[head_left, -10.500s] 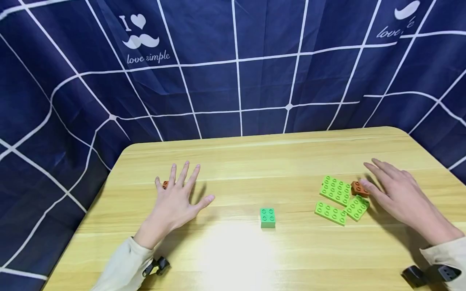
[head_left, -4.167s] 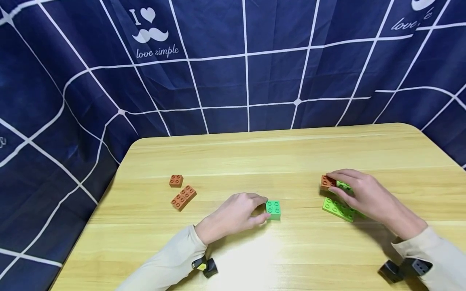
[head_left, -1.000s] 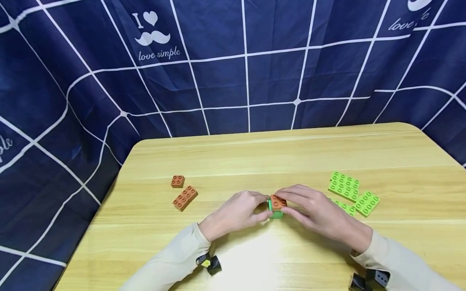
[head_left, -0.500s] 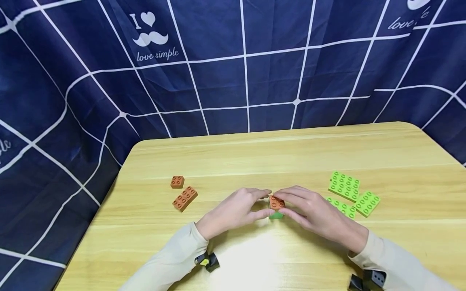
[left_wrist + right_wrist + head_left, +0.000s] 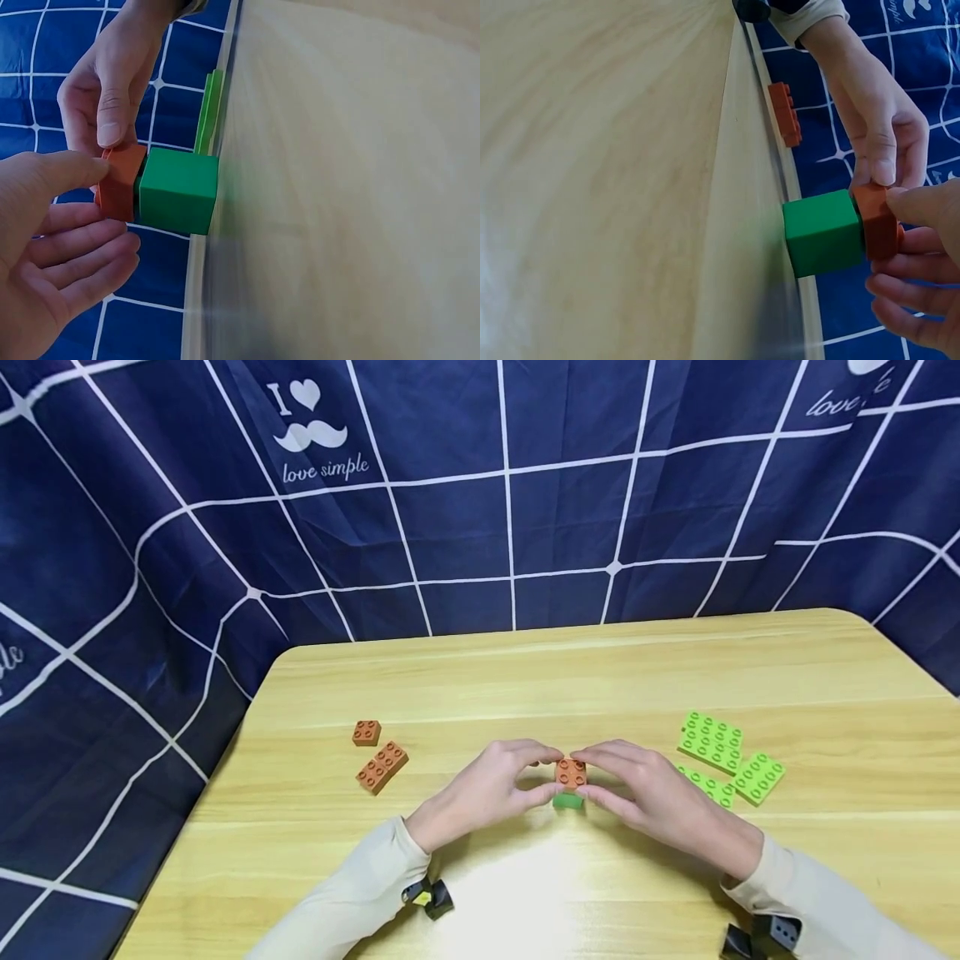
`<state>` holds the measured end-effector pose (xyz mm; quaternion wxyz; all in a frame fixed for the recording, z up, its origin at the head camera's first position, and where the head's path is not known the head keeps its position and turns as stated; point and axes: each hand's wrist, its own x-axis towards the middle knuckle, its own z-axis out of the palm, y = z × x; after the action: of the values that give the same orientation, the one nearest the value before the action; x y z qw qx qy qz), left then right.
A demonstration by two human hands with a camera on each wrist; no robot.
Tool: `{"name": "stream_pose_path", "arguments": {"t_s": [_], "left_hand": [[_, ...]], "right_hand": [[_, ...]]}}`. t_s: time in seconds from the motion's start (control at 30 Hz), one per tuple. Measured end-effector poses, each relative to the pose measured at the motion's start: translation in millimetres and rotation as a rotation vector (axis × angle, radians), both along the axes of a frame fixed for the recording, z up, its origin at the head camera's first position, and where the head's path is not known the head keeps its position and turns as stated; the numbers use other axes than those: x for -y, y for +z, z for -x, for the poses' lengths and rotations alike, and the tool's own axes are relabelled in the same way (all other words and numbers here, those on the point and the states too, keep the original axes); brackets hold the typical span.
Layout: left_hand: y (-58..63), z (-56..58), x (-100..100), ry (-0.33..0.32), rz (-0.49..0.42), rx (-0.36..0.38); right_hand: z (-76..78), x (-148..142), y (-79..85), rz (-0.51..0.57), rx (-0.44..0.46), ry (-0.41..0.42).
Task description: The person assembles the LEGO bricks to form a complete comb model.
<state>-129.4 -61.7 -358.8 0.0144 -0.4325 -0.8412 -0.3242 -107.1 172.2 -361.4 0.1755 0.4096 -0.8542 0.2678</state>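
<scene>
An orange-brown 2x2 toy brick [image 5: 571,773] sits over the studs of a green toy brick [image 5: 568,801], which stands on the table. The left wrist view shows the orange brick slightly tilted, with a narrow gap between it and the green brick [image 5: 178,190]. My left hand [image 5: 491,793] pinches the orange brick from the left between thumb and fingers. From the right, my right hand [image 5: 660,797] pinches the same brick; its thumb lies along the near side. In the right wrist view the green brick [image 5: 823,234] is untouched by fingers.
To the left on the wooden table [image 5: 480,693] lie a small orange brick [image 5: 367,732] and a longer orange brick [image 5: 382,767]. Several flat lime-green plates lie at right, among them a large plate [image 5: 710,742] and a smaller plate [image 5: 758,778]. A blue curtain [image 5: 450,527] hangs behind.
My right hand has brought an orange brick from the right onto the green brick. My left hand, earlier at the green brick, has shifted up to the orange one, which is now straighter.
</scene>
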Motion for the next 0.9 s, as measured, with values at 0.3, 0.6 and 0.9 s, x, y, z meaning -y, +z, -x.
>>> {"name": "stream_pose_path", "arguments": {"t_s": [0.3, 0.6, 0.9], "left_hand": [[-3.7, 1.4, -2.2, 0.045, -0.085, 0.09], [-4.0, 5.8, -2.9, 0.045, -0.094, 0.15], [-4.1, 9.8, -0.7, 0.011, -0.086, 0.166]], "right_hand": [[1.2, 1.5, 0.8, -0.011, 0.055, -0.019], [2.1, 2.1, 2.7, -0.069, 0.059, -0.04], [1.5, 3.5, 3.9, -0.089, 0.048, -0.046]]}}
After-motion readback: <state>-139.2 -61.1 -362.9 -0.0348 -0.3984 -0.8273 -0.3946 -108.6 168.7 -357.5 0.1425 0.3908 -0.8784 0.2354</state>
